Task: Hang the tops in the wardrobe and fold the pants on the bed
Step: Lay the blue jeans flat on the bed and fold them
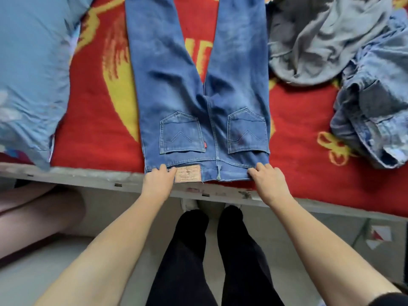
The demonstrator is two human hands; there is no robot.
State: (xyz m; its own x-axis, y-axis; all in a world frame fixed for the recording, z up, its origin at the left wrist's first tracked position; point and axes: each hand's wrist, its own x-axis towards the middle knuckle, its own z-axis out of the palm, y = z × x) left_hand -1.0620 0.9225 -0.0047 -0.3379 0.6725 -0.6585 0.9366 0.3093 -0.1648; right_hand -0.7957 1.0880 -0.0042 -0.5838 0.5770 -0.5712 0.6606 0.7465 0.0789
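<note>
A pair of blue jeans (198, 89) lies flat on the red bed cover (95, 129), back pockets up, legs stretching away from me and waistband at the near bed edge. My left hand (157, 182) grips the waistband at its left corner, beside the tan leather patch. My right hand (268, 180) grips the waistband's right corner. A grey top (320, 38) lies crumpled at the upper right. A light denim garment (375, 111) is bunched at the right.
A light blue pillow (28, 74) fills the left side of the bed. The grey bed frame edge (88, 175) runs across in front of me. My legs in black pants (212, 261) stand on the pale floor below.
</note>
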